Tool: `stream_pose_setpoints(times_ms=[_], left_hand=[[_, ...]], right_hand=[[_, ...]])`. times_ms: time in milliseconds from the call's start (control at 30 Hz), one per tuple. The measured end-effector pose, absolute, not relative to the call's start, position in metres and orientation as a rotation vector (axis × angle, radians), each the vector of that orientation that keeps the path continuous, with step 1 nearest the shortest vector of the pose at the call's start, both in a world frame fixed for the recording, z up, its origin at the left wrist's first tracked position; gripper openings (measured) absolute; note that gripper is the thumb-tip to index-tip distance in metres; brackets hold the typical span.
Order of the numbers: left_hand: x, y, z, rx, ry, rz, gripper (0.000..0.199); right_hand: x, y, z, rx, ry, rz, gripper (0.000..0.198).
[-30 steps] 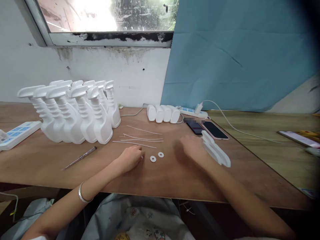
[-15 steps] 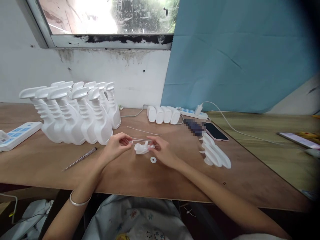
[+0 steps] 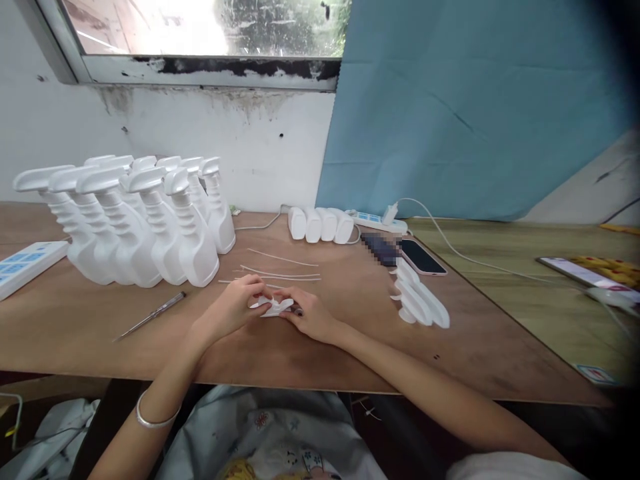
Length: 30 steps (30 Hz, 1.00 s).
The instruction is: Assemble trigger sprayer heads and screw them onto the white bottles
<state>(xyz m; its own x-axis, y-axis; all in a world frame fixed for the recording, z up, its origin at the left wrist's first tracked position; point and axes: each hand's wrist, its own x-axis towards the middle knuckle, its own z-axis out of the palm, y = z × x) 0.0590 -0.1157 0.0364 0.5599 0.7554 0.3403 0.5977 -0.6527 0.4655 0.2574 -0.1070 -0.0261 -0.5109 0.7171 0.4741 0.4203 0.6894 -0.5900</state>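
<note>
White piece (image 3: 275,309) bridges left hand (image 3: 234,303) and right hand (image 3: 315,319) near opaque bottles (image 3: 137,257).

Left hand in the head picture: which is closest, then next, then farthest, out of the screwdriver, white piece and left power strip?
1. White piece: touching the left hand.
2. Screwdriver: to the hand's left.
3. Power strip: farther left, at the picture's edge.

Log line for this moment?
left hand: holding white part | right hand: holding same part | beyond: thin tubes | left: screwdriver, spray bottles
</note>
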Motion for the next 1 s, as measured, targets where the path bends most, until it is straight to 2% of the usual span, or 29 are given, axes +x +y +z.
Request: stream_pose_setpoints(times_ms=[300, 467, 567, 1000], left_hand=[[0.039, -0.126, 0.043, 2.645, 1.017, 0.546, 0.022], [0.038, -0.12, 0.035, 2.674, 1.062, 0.568, 0.014], [0.043, -0.117, 0.027, 2.699, 1.069, 0.531, 0.012], [0.053, -0.117, 0.02, 2.848, 0.905, 0.559, 0.018]], right_hand=[[0.259, -0.107, -0.026, -0.793, -2.234, 0.488, 0.032], [0.26, -0.109, -0.026, -0.763, -2.36, 0.326, 0.034], [0.259, -0.112, -0.023, -0.779, -2.385, 0.225, 0.027], [0.256, -0.112, -0.018, -0.673, -2.369, -0.056, 0.021]])
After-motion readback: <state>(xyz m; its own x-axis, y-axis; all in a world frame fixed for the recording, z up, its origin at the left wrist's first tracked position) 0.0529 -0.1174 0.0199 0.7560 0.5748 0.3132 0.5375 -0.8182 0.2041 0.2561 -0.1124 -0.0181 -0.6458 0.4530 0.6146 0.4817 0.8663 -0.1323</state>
